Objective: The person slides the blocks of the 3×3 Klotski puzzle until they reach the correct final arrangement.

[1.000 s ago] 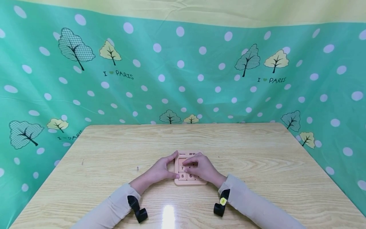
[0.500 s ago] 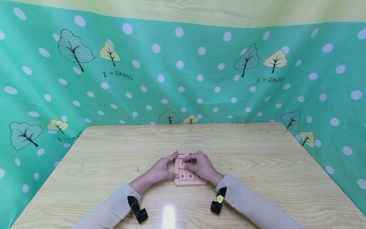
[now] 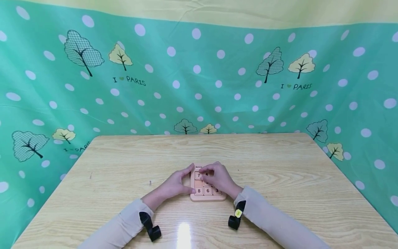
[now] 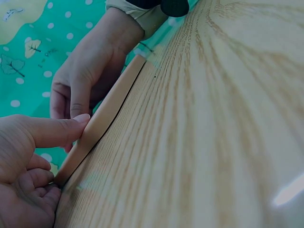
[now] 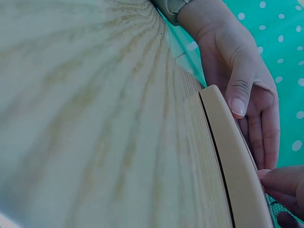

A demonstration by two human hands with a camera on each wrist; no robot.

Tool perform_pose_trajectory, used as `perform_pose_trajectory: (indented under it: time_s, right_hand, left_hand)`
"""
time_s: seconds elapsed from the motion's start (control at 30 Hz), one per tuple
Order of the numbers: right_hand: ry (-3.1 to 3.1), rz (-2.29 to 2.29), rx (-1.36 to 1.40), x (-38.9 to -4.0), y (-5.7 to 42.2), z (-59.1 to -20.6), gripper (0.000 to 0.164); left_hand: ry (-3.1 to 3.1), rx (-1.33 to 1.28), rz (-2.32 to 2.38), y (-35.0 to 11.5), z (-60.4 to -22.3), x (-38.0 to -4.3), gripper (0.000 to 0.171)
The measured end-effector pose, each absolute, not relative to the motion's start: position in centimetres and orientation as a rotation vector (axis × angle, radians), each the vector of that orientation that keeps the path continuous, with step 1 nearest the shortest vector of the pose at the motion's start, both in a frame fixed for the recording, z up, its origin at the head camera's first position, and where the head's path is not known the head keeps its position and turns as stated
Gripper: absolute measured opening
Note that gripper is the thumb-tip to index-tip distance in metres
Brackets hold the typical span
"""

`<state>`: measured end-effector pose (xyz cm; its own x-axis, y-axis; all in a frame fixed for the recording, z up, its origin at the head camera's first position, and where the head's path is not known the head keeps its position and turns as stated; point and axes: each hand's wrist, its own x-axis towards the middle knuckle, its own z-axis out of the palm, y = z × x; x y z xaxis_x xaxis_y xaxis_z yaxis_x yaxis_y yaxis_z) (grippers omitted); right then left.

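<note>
A pinkish number sliding puzzle (image 3: 207, 198) lies flat on the wooden table. My left hand (image 3: 172, 184) holds its left side, thumb at the lower corner and fingertips near the upper one. Above the puzzle is my right hand (image 3: 220, 178), thumb and bent index fingertip at the tile 7 (image 3: 198, 175) in the top left cell. Beside it shows the tile 4 (image 3: 206, 174); below the 7 is a vacant cell. Tiles 8, 6 and 3 form the bottom row. The right hand hides tiles on the right. In the left wrist view, my left thumb (image 4: 61, 131) presses the puzzle's edge.
Pale wood-grain table (image 3: 124, 155) surrounds the puzzle. A green dotted curtain (image 3: 199, 79) with printed trees hangs behind and at the sides. A black wrist strap (image 3: 150, 226) sits on the left sleeve, another strap (image 3: 237, 215) on the right.
The tile 7 has slid from the left of the middle row up to the top left cell, leaving the middle left cell vacant. My right hand shifted slightly up with it; the left hand stayed.
</note>
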<state>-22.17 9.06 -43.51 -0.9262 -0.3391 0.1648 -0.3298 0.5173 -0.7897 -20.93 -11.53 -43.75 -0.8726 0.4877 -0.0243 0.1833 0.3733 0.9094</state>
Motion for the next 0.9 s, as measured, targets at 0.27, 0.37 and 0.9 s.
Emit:
perform_pose_trajectory:
  time_s: [0.27, 0.37, 0.9]
  right_hand:
    - [2.722, -1.423, -0.596, -22.32, 8.98, -43.62, 0.021]
    - [2.722, -1.424, -0.595, -22.37, 8.94, -43.66, 0.021]
    - [2.653, -1.503, -0.513, -21.72, 9.55, -43.33, 0.02]
  left_hand:
    - [2.368, 0.587, 1.477, -11.47, -43.71, -20.99, 0.096]
    - [2.371, 0.587, 1.471, -11.46, -43.7, -21.0, 0.095]
    - [2.36, 0.592, 1.48, -11.55, -43.78, -21.0, 0.095]
